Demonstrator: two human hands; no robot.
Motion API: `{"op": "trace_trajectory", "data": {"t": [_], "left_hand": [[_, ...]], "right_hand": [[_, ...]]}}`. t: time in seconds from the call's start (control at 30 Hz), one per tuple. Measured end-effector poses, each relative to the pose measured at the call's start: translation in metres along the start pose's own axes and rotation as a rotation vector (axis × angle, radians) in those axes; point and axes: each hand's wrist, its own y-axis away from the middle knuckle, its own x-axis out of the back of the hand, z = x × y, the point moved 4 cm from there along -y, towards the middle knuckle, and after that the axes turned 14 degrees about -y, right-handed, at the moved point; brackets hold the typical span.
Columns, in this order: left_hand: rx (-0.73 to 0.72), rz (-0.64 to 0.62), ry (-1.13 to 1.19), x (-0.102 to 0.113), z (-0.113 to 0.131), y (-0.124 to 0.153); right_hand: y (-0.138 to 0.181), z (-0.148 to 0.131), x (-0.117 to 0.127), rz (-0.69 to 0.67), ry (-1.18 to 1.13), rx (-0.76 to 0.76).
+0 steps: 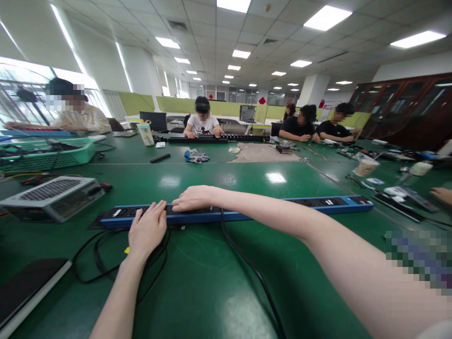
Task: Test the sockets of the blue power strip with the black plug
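Note:
A long blue-and-black power strip (201,218) with sockets along its top lies across the green table in front of me. My left hand (148,230) rests on its left part, palm down, with the fingers stretched over the top and front edge. Just beside it, my right hand (193,197) reaches across from the right, its fingers bent down onto the strip's top. Whatever those fingertips grip is hidden beneath the hand. A black cable (243,259) runs from the strip toward me, and more cable loops (97,254) lie under my left wrist.
A metal power supply box (56,195) and a green basket (70,157) stand at left, a black notebook (31,292) nearer. Blue-grey gloves (197,156) and a cup (145,133) lie farther back. Electronic parts and a cup (365,165) sit at right. Several people work around the table.

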Motion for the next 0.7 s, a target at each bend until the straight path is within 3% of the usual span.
{"op": "trace_trajectory", "data": {"t": [0.7], "left_hand": [[0.006, -0.017, -0.002, -0.002, -0.001, -0.001]], "right_hand": [[0.001, 0.005, -0.011, 0.028, 0.125, 0.032]]}}
